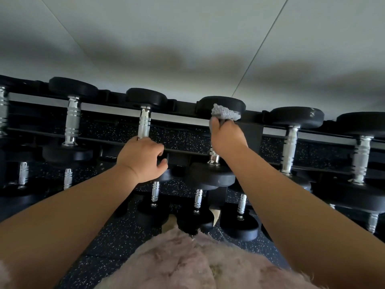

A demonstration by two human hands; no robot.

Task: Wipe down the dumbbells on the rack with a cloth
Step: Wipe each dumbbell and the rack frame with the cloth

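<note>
Dumbbells sit in a row across the top tier of the black rack, round black heads and ribbed chrome handles, each one lying front to back. Left hand is down on one of them, fingers and thumb curled round the near end of its chrome handle; the near head of that one is hidden beneath the hand. Right hand is on the next dumbbell along to the right, reaching over its handle with a grey cloth bunched in the fingers. The cloth is pressed up against the inner side of that dumbbell's far head, and a fold of it sticks up above the knuckles. Near head of the same dumbbell shows just below the right wrist. Down below, a lower tier carries more dumbbells, with dark speckled floor showing underneath. Pale wall runs behind the rack. Fluffy pink garment fills the bottom of the view, between the two bare forearms.
</note>
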